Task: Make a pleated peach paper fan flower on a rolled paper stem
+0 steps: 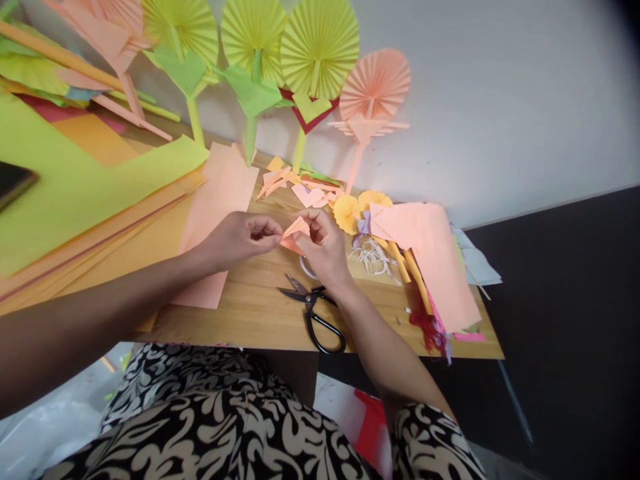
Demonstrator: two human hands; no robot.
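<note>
A small pleated peach paper fan is pinched between both of my hands above the wooden table. My left hand grips its left tip with thumb and finger. At its upper right side, my right hand holds the folds, its fingers closed. Below the hands lies a pair of black scissors, blades apart and pointing left. Part of a roll of tape shows from under my right hand. A peach paper sheet rests on the table beside my left hand.
Several pleated paper fans on stems, such as a yellow-green one, lean against the wall. Paper scraps, white string and folded peach paper lie right. Large green sheets cover the left. The table's front edge is near my body.
</note>
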